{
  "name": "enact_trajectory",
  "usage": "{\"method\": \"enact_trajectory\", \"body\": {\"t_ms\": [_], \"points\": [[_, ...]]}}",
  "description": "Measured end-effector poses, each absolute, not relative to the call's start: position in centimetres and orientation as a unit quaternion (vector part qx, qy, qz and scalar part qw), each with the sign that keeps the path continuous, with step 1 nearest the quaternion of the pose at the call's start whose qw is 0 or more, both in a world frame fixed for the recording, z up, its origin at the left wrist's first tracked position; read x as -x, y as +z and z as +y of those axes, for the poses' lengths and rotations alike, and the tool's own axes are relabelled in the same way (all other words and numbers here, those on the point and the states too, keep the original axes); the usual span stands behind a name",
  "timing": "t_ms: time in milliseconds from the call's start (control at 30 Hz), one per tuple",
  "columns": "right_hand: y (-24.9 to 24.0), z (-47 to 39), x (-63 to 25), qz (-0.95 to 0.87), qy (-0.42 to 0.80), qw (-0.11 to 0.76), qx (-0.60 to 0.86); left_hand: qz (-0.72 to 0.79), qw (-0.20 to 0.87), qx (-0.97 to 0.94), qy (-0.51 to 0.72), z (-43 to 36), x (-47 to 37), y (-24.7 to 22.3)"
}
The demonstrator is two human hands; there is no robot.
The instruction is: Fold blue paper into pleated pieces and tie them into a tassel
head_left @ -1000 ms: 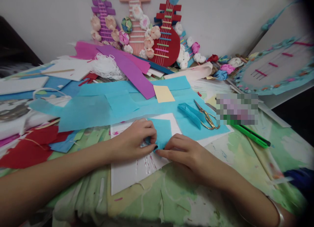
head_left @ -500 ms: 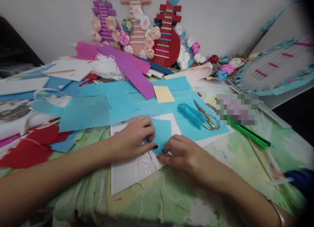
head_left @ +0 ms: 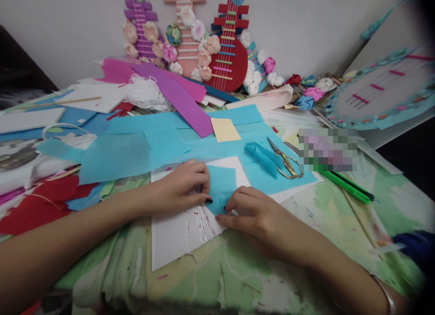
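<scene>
Head view: left hand [head_left: 192, 188], fingers curled, at left edge of blue paper square [head_left: 223, 183]; right hand [head_left: 249, 210] at its lower right corner; hands apart; whether either pinches it, cannot tell. Square lies on white board [head_left: 166, 244]. Beyond: gold-handled scissors [head_left: 284, 155] on blue sheet [head_left: 292, 181]; yellow card [head_left: 226, 130]; purple strip [head_left: 183, 102]. Rear: red lute-shaped piece [head_left: 239, 63], strung, upright before wall [head_left: 299, 29].

Between left hand [head_left: 181, 188] and right hand [head_left: 251, 210], a paper piece [head_left: 222, 181] lies on the board [head_left: 168, 247], scissors [head_left: 288, 164] to its right.
</scene>
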State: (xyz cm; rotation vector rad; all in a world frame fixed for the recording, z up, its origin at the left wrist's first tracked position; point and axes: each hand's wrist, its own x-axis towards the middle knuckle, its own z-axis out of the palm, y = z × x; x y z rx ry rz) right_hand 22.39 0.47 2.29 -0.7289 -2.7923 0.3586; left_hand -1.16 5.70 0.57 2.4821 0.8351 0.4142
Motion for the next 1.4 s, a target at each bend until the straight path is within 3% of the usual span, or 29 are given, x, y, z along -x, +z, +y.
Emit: {"method": "enact_trajectory", "body": {"t_ms": [1400], "points": [[2.5,-0.1,-22.2,-0.961,0.089,0.112,0.235,0.333,0.159,-0.912,0.18,4.5,0.1,0.7]]}}
